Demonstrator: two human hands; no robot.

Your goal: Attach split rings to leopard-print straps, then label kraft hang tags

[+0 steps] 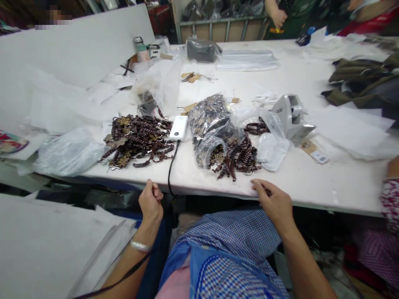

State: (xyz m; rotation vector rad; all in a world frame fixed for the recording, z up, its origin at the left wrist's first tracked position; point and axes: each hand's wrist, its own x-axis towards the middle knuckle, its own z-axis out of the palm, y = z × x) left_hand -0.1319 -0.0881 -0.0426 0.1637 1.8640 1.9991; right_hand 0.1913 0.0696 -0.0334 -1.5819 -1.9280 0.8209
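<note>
My left hand (151, 200) is held just in front of the table edge, its fingers curled closed with nothing visible in them. At the edge further right, my right hand (272, 201) has bent fingers drawn together, and no object shows there either. Behind the left hand lies a loose heap of dark brown braided straps (137, 139) with brass-coloured pieces. A clear plastic bag (212, 116) of similar pieces lies between and beyond my hands. More brown braided straps (238, 158) spill from its front, near the right hand. A white power bank (178, 128) with a black cable separates the heaps.
A grey tape dispenser (291, 118) stands right of the bag, near a paper tag (314, 153). Crumpled plastic bags (71, 151) lie left. Dark green fabric (368, 83) is piled at right. A flask (141, 50) stands behind. Other people are across the table and at right.
</note>
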